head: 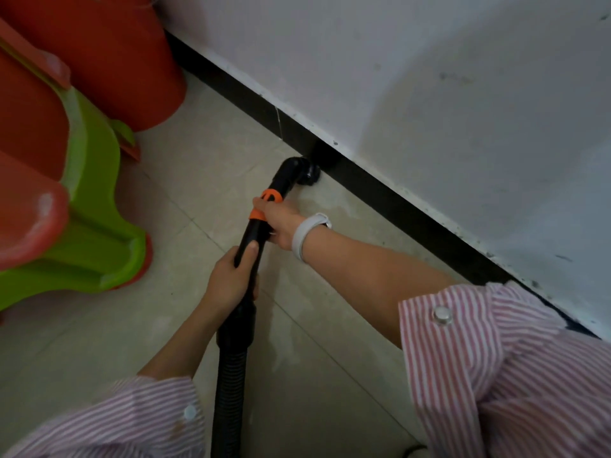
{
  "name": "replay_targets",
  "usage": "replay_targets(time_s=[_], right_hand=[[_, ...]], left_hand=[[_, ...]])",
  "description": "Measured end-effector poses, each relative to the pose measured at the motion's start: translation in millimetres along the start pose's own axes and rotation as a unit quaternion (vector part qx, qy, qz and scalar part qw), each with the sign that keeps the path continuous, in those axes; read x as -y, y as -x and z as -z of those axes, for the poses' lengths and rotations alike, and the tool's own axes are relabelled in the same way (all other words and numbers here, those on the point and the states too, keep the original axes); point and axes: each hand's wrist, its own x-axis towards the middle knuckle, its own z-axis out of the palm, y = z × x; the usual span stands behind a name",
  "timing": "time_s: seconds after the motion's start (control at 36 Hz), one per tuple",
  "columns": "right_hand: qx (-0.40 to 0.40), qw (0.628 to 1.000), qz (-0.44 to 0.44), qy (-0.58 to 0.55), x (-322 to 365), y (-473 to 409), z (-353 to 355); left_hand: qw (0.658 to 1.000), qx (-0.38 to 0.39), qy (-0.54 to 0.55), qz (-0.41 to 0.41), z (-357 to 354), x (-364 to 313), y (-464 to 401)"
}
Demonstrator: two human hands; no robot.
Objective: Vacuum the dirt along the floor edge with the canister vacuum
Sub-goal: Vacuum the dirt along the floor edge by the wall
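**Vacuum nozzle at the skirting**

The nozzle head (305, 173) meets the black skirting (396, 200), its mouth hidden in shadow; any dirt there is indiscernible. The ribbed hose (231, 385) runs out of frame below. The left hand (231, 282) grasps the black wand (254, 233); the right hand (281, 223) grips it at the orange collar (269, 196). Red and green plastic stools (82, 193) stand on the tiled floor (198, 180) to the left, well apart.
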Motion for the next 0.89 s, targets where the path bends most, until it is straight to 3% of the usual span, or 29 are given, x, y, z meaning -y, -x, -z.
replay_targets(time_s=[0.36,0.67,0.89], right_hand=[[0.017,0.999,-0.019,-0.039,-3.9,-2.7,32.7],[-0.079,0.992,-0.056,-0.085,-41.1,38.5,63.5],[-0.067,0.987,-0.058,-0.133,-52.7,53.5,78.2]], left_hand=[[0.998,0.028,0.045,0.028,-26.5,1.5,1.9],[0.992,0.119,0.006,0.037,-35.4,6.0,44.2],[0.989,0.138,-0.001,0.049,-40.6,0.6,58.1]])
